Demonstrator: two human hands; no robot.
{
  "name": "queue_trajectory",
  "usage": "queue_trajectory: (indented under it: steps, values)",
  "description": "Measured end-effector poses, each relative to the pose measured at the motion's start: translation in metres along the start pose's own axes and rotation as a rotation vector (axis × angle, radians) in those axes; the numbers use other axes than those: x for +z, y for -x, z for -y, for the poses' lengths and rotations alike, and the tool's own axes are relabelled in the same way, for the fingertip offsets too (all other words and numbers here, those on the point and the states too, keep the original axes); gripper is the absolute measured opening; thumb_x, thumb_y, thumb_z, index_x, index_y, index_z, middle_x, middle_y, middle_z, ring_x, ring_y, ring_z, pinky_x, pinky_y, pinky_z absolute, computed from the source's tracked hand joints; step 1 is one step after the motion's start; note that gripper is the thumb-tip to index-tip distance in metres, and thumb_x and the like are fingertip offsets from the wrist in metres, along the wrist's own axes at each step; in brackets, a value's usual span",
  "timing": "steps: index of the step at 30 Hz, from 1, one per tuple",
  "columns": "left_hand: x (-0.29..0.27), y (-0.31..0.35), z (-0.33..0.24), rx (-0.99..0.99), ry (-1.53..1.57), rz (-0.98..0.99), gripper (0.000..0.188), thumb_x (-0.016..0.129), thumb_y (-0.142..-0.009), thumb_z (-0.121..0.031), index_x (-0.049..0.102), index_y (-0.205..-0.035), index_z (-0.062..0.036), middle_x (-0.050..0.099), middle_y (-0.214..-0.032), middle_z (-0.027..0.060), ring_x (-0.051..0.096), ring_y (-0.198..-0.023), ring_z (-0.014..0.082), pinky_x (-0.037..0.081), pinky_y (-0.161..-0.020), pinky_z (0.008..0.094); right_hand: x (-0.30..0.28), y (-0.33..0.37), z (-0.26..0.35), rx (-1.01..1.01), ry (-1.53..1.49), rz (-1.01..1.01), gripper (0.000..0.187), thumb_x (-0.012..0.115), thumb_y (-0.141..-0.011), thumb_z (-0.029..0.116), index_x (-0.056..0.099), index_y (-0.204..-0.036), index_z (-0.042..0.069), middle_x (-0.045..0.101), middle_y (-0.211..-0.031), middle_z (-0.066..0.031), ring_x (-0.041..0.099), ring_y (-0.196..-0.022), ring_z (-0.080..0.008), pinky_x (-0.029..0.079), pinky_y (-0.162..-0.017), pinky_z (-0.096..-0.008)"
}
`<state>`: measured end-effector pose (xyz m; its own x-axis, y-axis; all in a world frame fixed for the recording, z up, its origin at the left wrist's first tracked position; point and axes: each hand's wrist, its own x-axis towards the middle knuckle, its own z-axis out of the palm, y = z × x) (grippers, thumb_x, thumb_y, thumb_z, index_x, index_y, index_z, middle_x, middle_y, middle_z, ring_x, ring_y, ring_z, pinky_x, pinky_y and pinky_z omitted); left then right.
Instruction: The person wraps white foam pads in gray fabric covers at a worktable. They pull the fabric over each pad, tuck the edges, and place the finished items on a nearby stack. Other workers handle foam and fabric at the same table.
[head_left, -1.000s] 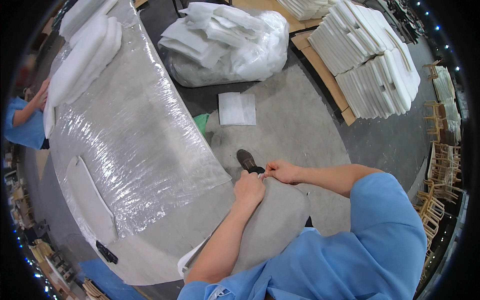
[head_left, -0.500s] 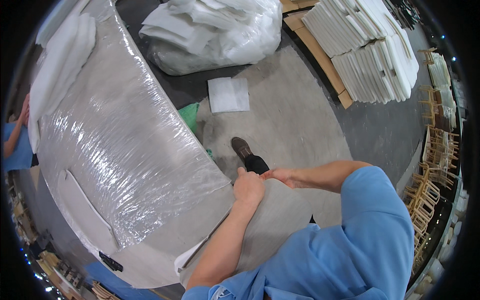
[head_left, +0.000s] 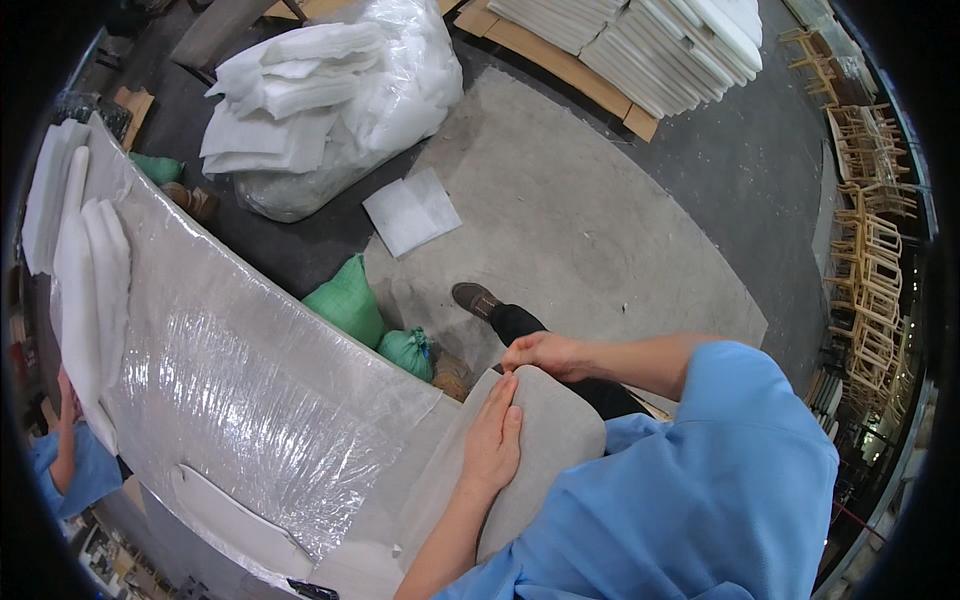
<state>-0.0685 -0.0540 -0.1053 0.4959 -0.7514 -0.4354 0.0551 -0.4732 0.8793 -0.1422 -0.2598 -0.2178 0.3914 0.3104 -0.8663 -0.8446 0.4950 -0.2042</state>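
A cushion [head_left: 555,425] in grey fabric is propped at the table's near edge, against my body. My left hand [head_left: 493,435] lies along its upper side, fingers straight and together, pressing on the fabric. At the cushion's far end my right hand [head_left: 545,354] is closed in a pinch, just beyond the left fingertips. What the right fingers hold is hidden; it may be the cover's edge. Beneath the left forearm is the table [head_left: 255,340], its grey top partly wrapped in shiny clear film. A flat, pale, rounded piece [head_left: 240,515] rests on that film.
White padding sheets [head_left: 95,280] lie along the table's far left, beside another person's arm [head_left: 65,450]. Green sacks [head_left: 345,300] stand by the table's edge. Beyond are a bag of white wadding [head_left: 350,130], stacked white pads [head_left: 640,50] and wooden chair frames [head_left: 865,260].
My left hand has gone from curled fingers to lying flat on the cushion. The cushion has tilted up, showing its rounded end. My view has turned, bringing more green sacks into sight.
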Motion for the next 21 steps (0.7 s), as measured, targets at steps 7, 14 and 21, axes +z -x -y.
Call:
queue_trajectory:
  steps: [7, 14, 21]
  values:
    - [-0.001, 0.002, 0.011, -0.114, 0.015, -0.044, 0.044, 0.045, -0.109, -0.017, 0.052, -0.150, -0.0016, 0.058, -0.149, 0.0225, 0.055, -0.139, 0.0365, 0.040, -0.118, 0.0418, 0.058, 0.071, 0.067, 0.137, 0.800, -0.079, 0.055, 0.049, -0.110, 0.043, 0.054, -0.147, 0.002, 0.060, -0.143, -0.0151, 0.060, -0.126, -0.0271, 0.050, -0.105, -0.0443]
    - [0.014, -0.006, 0.049, 0.027, 0.047, -0.336, 0.061, 0.047, -0.096, 0.000, 0.036, -0.156, -0.0005, 0.043, -0.157, 0.0284, 0.051, -0.140, 0.0425, 0.043, -0.116, 0.0467, 0.077, 0.023, 0.078, 0.371, 0.736, -0.106, 0.048, 0.057, -0.104, 0.032, 0.061, -0.143, 0.005, 0.071, -0.128, -0.0127, 0.071, -0.107, -0.0231, 0.060, -0.084, -0.0415]
    - [-0.033, 0.046, 0.009, -0.152, 0.032, -0.176, 0.055, 0.049, -0.101, -0.009, 0.041, -0.155, -0.0014, 0.043, -0.160, 0.0241, 0.048, -0.142, 0.0438, 0.042, -0.117, 0.0472, 0.073, 0.001, 0.070, 0.319, 0.858, 0.025, 0.059, 0.061, -0.104, 0.042, 0.056, -0.149, 0.005, 0.069, -0.133, -0.0144, 0.069, -0.113, -0.0238, 0.057, -0.092, -0.0377]
